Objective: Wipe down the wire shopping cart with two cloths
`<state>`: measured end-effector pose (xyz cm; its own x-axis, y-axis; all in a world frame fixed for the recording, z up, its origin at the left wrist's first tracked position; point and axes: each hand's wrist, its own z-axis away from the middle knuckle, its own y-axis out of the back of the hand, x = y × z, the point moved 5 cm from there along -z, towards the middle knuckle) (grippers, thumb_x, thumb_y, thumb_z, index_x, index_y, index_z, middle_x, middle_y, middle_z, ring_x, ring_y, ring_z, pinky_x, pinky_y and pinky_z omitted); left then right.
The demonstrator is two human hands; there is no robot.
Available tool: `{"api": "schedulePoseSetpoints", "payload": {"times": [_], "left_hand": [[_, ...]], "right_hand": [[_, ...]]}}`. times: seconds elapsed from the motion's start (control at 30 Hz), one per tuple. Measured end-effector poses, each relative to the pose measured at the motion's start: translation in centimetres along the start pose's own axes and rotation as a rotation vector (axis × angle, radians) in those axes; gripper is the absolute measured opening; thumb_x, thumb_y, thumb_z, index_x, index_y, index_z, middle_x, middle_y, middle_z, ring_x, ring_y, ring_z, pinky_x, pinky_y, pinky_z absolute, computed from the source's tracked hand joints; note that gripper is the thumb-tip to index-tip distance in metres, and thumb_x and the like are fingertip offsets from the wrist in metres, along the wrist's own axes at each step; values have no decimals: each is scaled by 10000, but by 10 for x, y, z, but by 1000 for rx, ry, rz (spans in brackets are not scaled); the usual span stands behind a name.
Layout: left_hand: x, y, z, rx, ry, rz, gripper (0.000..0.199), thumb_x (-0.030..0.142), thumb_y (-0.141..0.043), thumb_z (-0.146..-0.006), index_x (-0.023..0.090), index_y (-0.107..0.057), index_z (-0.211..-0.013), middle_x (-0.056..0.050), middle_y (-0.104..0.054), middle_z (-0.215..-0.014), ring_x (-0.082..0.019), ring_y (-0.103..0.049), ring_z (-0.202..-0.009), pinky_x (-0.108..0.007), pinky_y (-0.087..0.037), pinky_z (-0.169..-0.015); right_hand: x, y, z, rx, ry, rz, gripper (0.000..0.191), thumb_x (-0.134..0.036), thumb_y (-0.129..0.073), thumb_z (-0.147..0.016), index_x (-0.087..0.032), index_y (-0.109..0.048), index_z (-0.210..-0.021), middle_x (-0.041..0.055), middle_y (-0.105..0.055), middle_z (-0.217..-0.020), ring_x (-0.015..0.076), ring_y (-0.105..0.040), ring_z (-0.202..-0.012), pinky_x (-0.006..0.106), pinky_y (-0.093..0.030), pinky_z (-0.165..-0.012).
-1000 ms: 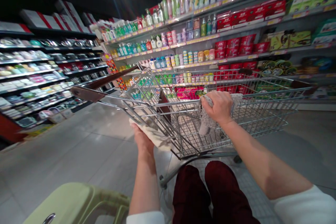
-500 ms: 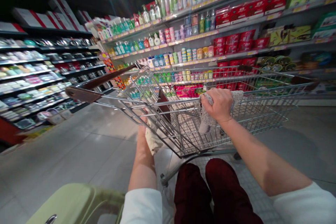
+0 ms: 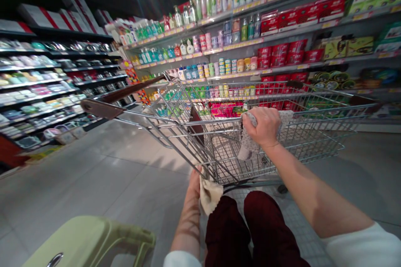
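Observation:
A wire shopping cart (image 3: 300, 150) with brown handle parts stands in front of my knees. My right hand (image 3: 262, 125) is closed over the near top rail, with a grey dotted cloth (image 3: 249, 148) bunched under it and draped over both sides. Low on the cart's rear frame, my left hand (image 3: 196, 177) holds a cream cloth (image 3: 210, 195) against the wire bars. The fingers of that hand are partly hidden by the bars and the cloth. A brown panel (image 3: 196, 123) sits inside the cart's rear end.
Shelves of bottles and spray cans (image 3: 219, 21) run behind the cart, with red boxes (image 3: 300, 16) to the right. Another shelf row (image 3: 37, 87) lines the left. A pale green plastic stool (image 3: 84, 238) stands at the lower left on the tiled floor (image 3: 125, 175).
My left hand and the cream cloth have moved down and to the right along the cart's rear frame. My right hand keeps its grip on the top rail.

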<state>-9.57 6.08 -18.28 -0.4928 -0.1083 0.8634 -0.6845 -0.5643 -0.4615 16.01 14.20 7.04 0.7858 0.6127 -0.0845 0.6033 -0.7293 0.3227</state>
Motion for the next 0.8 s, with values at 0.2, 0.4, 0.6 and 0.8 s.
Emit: {"api": "schedulePoseSetpoints", "payload": {"times": [0.2,0.4,0.6,0.8], "left_hand": [[-51,3,21,48,160,135,447,508,-753,-701,152,-662,-957,-55,-696,-733,-263,-708,-831,-395,-566,-812],[24,-13,26,111,72,335,432,545,-574,-861,179,-690,-1060,-62,-742,-950,-213,-698,-917,-368,-527,-935],[136,-43,51,154,-436,380,525,600,-427,-923,238,-614,-1255,-52,-692,-1194,-193,-592,-1202,-344,-460,-1034],[111,-36,45,486,-639,-156,484,566,-396,-936,164,-624,-1078,-76,-676,-1020,-191,-621,-1012,-320,-478,-945]], "right_hand": [[0,0,0,-11,5,-6,289,-422,-477,-920,-226,-623,-765,40,-662,-727,206,-534,-755,363,-301,-748],[0,-1,0,-11,7,-3,280,-418,-490,-911,-220,-624,-765,36,-665,-731,201,-537,-751,359,-299,-746],[-2,2,0,21,27,-2,287,-410,-489,-911,-214,-629,-755,32,-652,-712,193,-532,-737,352,-300,-739],[-2,1,0,16,24,11,293,-415,-486,-914,-214,-633,-759,36,-654,-715,195,-541,-742,352,-305,-747]]}}
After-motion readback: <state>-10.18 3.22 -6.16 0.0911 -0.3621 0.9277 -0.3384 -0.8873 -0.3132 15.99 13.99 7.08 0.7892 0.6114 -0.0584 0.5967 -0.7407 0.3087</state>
